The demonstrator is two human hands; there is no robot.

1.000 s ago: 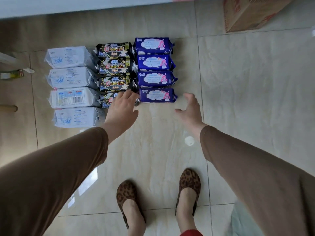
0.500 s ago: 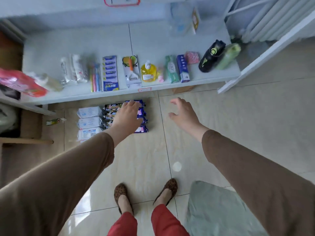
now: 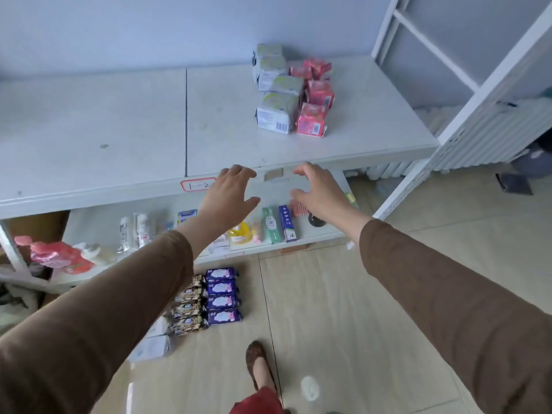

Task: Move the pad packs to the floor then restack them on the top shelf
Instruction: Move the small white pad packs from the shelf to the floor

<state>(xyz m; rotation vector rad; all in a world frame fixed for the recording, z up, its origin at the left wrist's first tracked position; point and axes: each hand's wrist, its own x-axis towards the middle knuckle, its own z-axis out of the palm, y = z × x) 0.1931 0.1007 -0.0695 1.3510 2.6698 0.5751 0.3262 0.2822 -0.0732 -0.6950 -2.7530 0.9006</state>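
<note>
On the white top shelf (image 3: 119, 130) stand two rows of pad packs: green-and-white packs (image 3: 276, 113) and pink packs (image 3: 312, 119) beside them. On the floor lie rows of blue packs (image 3: 223, 295), dark patterned packs (image 3: 188, 312) and white packs (image 3: 153, 346), partly hidden by my left arm. My left hand (image 3: 230, 192) and my right hand (image 3: 318, 189) are raised in front of the top shelf's front edge, fingers spread, holding nothing.
The lower shelf (image 3: 316, 234) carries toiletries: green and blue boxes (image 3: 279, 224), a yellow bottle (image 3: 240, 234), pink pouches (image 3: 56, 256). A white rack frame (image 3: 454, 121) stands to the right. My foot (image 3: 260, 366) is on the tiled floor.
My view has risen from the floor packs up to the top shelf. Both empty hands lifted from near the floor rows to the top shelf's front edge.
</note>
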